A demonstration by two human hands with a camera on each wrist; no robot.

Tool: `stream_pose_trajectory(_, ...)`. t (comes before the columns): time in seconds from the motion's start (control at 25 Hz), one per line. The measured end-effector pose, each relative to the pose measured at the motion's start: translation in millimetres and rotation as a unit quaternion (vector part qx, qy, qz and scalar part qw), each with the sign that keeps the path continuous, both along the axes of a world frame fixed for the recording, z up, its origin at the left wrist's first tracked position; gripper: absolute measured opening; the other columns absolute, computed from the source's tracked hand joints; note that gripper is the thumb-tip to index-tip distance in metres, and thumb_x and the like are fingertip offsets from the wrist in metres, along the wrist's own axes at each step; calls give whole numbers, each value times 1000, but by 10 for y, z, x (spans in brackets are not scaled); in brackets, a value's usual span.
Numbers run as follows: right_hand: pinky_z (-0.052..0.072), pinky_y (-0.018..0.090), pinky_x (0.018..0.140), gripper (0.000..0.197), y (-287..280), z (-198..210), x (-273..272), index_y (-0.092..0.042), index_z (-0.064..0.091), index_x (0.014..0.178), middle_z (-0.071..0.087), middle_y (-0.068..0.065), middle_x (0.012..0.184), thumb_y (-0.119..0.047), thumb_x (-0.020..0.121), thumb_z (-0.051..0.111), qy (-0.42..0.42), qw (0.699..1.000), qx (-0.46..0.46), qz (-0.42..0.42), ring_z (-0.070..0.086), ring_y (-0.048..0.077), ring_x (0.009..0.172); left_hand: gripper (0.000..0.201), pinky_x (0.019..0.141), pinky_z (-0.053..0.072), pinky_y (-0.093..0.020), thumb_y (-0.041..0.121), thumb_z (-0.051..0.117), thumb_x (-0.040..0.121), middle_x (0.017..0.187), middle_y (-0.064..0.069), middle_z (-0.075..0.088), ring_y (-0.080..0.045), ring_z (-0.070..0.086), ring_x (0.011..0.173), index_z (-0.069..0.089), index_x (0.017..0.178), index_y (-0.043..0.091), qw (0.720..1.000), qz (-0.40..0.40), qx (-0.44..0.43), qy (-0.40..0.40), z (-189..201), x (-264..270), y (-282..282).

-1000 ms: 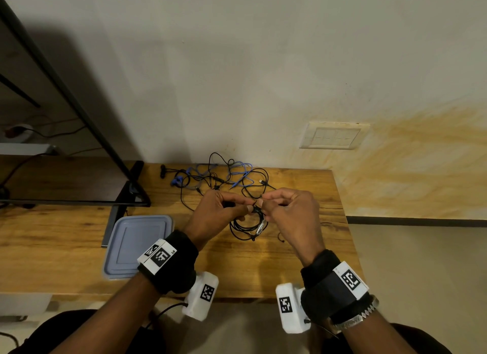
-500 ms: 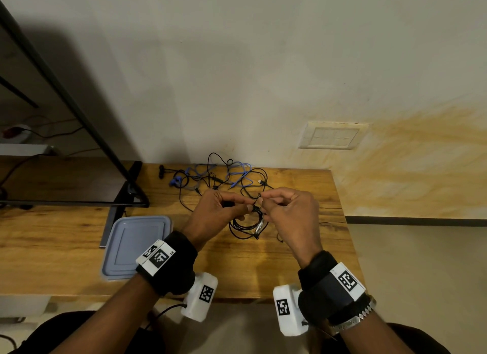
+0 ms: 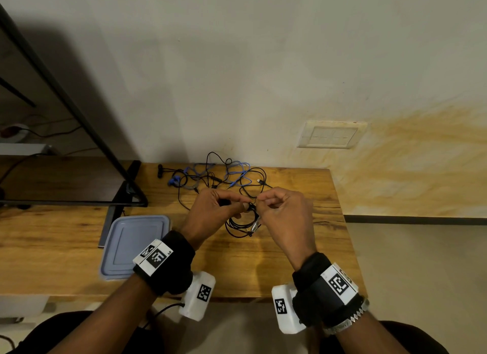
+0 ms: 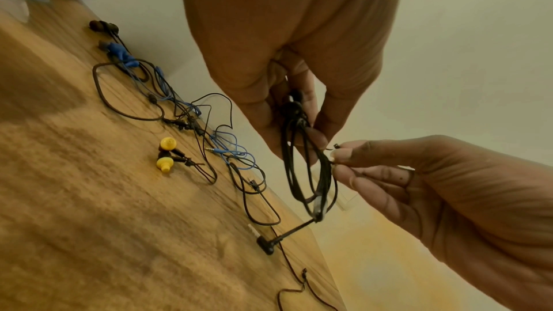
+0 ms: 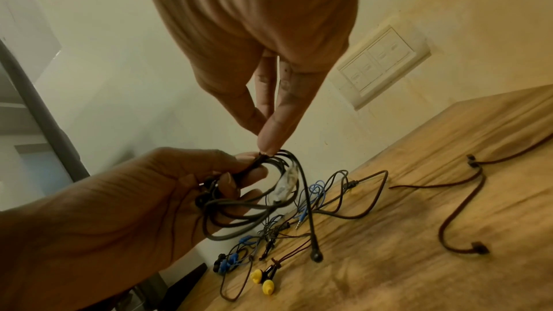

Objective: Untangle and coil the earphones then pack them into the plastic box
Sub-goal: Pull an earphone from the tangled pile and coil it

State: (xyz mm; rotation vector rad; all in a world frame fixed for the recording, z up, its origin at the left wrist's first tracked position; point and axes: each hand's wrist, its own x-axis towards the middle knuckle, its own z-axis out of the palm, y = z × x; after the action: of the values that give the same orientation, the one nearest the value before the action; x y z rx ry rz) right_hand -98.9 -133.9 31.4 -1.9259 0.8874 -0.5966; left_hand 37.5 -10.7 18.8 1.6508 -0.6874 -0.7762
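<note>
A coil of black earphones [image 3: 242, 223] hangs in the air between both hands above the wooden table [image 3: 297, 251]. My left hand [image 3: 221, 208] grips the top of the coil [image 4: 302, 150], earbuds tucked in its fingers. My right hand [image 3: 279, 208] pinches a thin strand of the same cable [image 4: 333, 150] [image 5: 266, 154] between thumb and forefinger. Its jack [image 4: 266, 244] touches the table. Behind lies a tangle of blue and black earphones [image 3: 210, 174]; a yellow-tipped pair [image 4: 166, 154] [image 5: 263, 280] sits beside it. The plastic box with its blue-grey lid [image 3: 131, 245] stands left of my left wrist.
A dark brown cable [image 5: 460, 207] lies loose on the table's right part. A black metal frame [image 3: 79, 111] and a dark shelf [image 3: 66, 185] stand at the left. The wall with a switch plate [image 3: 330, 134] runs right behind the table.
Both hands stay close together on the black coil; the right hand's pinch has shifted slightly on the cable. The view has drifted a little.
</note>
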Motion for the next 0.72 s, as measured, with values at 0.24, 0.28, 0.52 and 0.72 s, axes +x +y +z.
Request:
stream_pose_trajectory(0.24,68,43,68,17,-41,-75,26,-33,80,86,79,-5,79,-16,89,84,-30,998,54,-25,80,13,75,12,76,60,-24,10,80,91,91,-15,80,-16,70,75,84,102,10,999,19,-13,33,-7,0,-3)
stream_pose_trajectory(0.28,68,44,68,15,-35,-79,29,-31,81,86,79,-5,79,-17,89,83,-35,997,59,-29,80,13,74,12,77,60,-25,10,80,91,92,-16,80,-16,70,75,84,102,10,999,19,-13,36,-8,3,-1)
stream_pose_trajectory(0.52,68,46,66,12,-19,-20,33,-23,81,87,79,-2,75,-11,92,81,-49,993,96,-42,80,14,68,12,78,62,-26,10,80,91,87,-12,81,-15,71,74,84,102,10,999,18,-4,36,3,2,8)
stream_pose_trajectory(0.72,68,41,63,8,2,12,34,-16,80,91,79,1,78,-8,93,79,-66,989,118,-62,80,12,69,12,77,61,-26,12,81,91,87,-11,81,-15,72,74,84,102,11,999,16,-3,33,-3,4,9)
